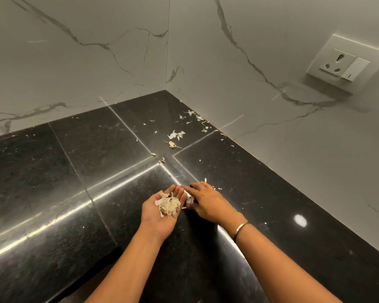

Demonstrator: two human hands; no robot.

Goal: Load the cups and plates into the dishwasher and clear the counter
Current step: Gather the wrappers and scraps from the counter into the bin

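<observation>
Black stone counter point(53, 182), pale papery peels point(168, 205).
I see left hand point(157, 223) loose, carrying some; right hand point(208, 201) flat, pushing more.

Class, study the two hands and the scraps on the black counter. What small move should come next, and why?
Probably slide the right hand leftward, pushing the scraps at its fingertips into the cupped left hand, which waits palm-up right beside it, holding a pile of peels. Other loose peels lie farther back on the counter near the corner, so those likely come afterwards.
</observation>
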